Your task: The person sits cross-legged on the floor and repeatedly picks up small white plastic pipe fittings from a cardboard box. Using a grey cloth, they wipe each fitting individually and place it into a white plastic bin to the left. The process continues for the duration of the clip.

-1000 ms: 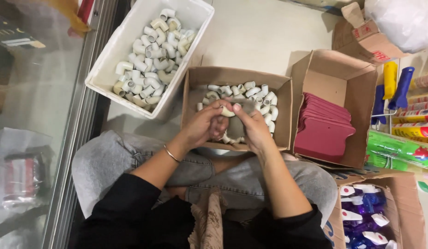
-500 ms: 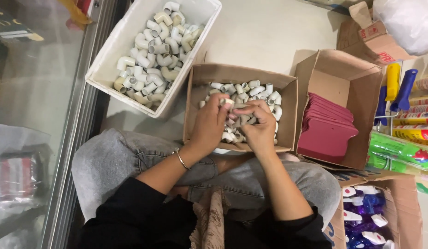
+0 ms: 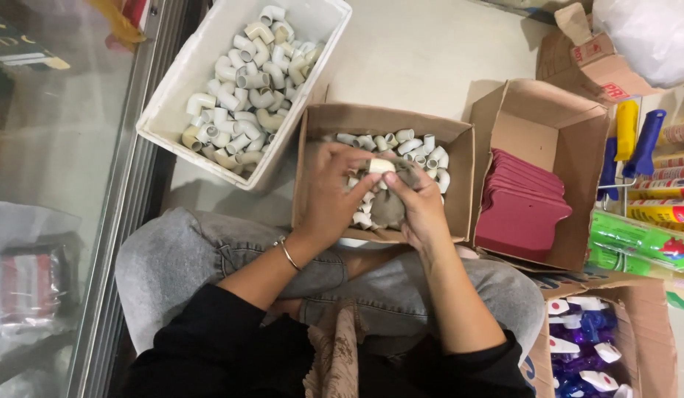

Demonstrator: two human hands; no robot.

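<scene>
The person sits cross-legged on the floor (image 3: 430, 51) in grey jeans and a dark top, both hands raised over a brown cardboard box (image 3: 312, 155) that rests against the knees. The left hand (image 3: 331, 195), with a thin bangle at its wrist, has its fingers (image 3: 356, 158) curled around a small white pipe fitting (image 3: 381, 166), pinching it at the top. The right hand (image 3: 423, 210) meets it from the other side: its fingers (image 3: 401, 184) are clenched on a grey cloth (image 3: 392, 206) that is pressed up against the same fitting, so the fitting sits between the two hands, just above the middle of the box. Inside that box more short white fittings (image 3: 408, 140) lie loose along the far side and under the hands. Beyond the box, to the left, a white plastic tub (image 3: 172, 118) is heaped with white elbow fittings (image 3: 242, 96), tilted a little and nearly touching the box's corner. To the right stands a second, open cardboard box (image 3: 578, 125) that holds a stack of dark red flat pieces (image 3: 522, 210). Further right lie green bottles (image 3: 637, 239) and yellow and blue handles (image 3: 633, 140), too crowded to tell apart well. In the lower right corner another carton (image 3: 644, 324) holds purple spray bottles with white triggers (image 3: 578, 361). A metal rail and a glass pane (image 3: 54, 184) run down the left edge.
</scene>
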